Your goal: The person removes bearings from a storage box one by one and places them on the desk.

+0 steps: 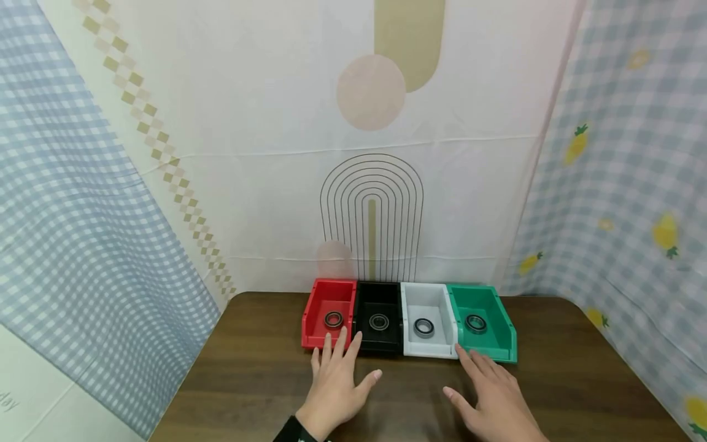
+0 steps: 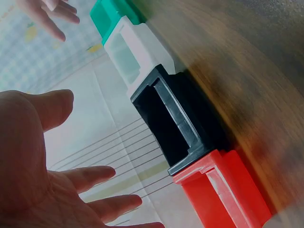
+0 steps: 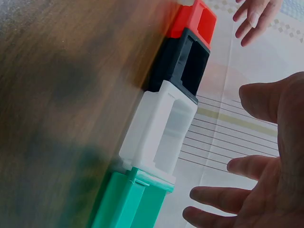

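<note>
Four bins are joined side by side, so several stand in one row: a red bin (image 1: 310, 316), a black bin (image 1: 378, 345), a white bin (image 1: 429, 350) and a green bin (image 1: 508, 339). In each lies one ring-shaped ball bearing: red bin's bearing (image 1: 327, 320), black bin's bearing (image 1: 372, 321), white bin's bearing (image 1: 424, 334), green bin's bearing (image 1: 468, 325). My left hand (image 1: 335, 388), fingers spread, hovers before the red and black bins. Before the white and green bins, my right hand (image 1: 491, 393) has its fingers extended. Both hands hold nothing.
The bins stand at the back of a brown wooden table (image 1: 243, 368). A white patterned cloth (image 1: 265, 202) hangs right behind them. Checked cloths hang at the left (image 1: 110, 245) and right sides.
</note>
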`<state>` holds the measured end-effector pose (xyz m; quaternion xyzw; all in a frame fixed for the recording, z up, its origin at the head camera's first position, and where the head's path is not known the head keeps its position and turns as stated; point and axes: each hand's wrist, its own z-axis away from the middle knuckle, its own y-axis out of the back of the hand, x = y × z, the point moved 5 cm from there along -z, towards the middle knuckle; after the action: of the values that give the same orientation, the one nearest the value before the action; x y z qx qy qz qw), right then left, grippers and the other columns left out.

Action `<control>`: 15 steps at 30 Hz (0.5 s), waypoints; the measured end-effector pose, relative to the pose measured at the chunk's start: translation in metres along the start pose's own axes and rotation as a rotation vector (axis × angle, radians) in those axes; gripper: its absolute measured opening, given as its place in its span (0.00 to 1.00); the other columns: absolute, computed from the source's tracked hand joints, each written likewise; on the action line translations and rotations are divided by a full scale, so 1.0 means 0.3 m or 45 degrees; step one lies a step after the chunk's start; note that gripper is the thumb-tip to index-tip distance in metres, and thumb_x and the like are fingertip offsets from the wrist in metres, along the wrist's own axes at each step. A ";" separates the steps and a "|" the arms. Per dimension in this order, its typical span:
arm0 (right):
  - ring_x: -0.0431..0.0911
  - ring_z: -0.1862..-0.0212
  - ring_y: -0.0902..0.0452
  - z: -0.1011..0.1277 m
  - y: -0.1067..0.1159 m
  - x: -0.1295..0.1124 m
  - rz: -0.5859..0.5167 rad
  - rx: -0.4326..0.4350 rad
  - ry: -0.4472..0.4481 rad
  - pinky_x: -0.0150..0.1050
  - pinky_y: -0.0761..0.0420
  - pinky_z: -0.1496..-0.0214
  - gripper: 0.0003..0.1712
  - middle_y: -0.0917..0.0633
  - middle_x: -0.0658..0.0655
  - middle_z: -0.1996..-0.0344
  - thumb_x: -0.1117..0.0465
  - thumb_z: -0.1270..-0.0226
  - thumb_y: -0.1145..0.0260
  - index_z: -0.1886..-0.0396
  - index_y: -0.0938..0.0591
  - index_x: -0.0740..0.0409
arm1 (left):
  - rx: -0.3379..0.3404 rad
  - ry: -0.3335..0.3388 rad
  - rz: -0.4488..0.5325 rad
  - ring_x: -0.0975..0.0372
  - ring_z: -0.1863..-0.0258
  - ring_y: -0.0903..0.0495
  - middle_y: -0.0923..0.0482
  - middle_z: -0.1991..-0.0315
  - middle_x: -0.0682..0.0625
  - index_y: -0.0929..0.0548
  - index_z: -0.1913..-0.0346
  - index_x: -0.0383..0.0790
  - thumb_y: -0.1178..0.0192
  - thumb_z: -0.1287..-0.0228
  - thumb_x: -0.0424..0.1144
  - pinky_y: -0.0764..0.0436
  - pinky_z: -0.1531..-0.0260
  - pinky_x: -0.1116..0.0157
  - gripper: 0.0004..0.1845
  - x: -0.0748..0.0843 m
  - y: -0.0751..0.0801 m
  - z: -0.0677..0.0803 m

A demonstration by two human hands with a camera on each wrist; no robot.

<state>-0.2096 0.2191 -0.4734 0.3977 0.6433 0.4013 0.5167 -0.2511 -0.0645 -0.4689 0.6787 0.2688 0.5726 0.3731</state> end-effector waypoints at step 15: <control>0.74 0.26 0.28 -0.013 -0.022 0.003 0.011 -0.014 0.016 0.78 0.30 0.34 0.49 0.24 0.74 0.27 0.30 0.26 0.37 0.17 0.32 0.54 | 0.168 0.033 -0.027 0.31 0.17 0.46 0.39 0.18 0.31 0.36 0.19 0.29 0.31 0.33 0.60 0.51 0.24 0.24 0.51 -0.040 0.027 -0.060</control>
<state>-0.2144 0.2172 -0.4792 0.3951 0.6426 0.4095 0.5131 -0.2715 -0.0751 -0.4682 0.6915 0.3180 0.5583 0.3303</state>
